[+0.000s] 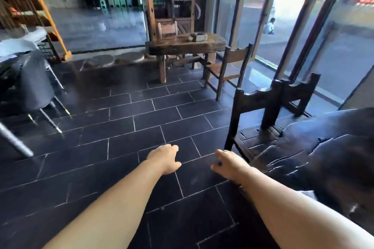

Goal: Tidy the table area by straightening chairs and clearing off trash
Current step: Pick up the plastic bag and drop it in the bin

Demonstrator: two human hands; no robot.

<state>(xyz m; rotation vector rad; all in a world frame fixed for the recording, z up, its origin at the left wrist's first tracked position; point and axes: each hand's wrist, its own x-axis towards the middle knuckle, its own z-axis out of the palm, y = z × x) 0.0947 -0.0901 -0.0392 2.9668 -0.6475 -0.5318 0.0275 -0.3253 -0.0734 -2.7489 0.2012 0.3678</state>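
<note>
We are looking over the floor [141,111]. At our right a table [334,147] is standing, with a near chair [257,107] standing against its left edge and a second chair [299,93] just behind that. Farther back a far table [186,44] is carrying a small object [199,37] near its right edge, with a side chair [228,66] standing at its right end

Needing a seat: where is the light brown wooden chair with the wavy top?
Head view, right of centre: that chair stands at the rough wooden table's right end, beside the window glass.
</note>
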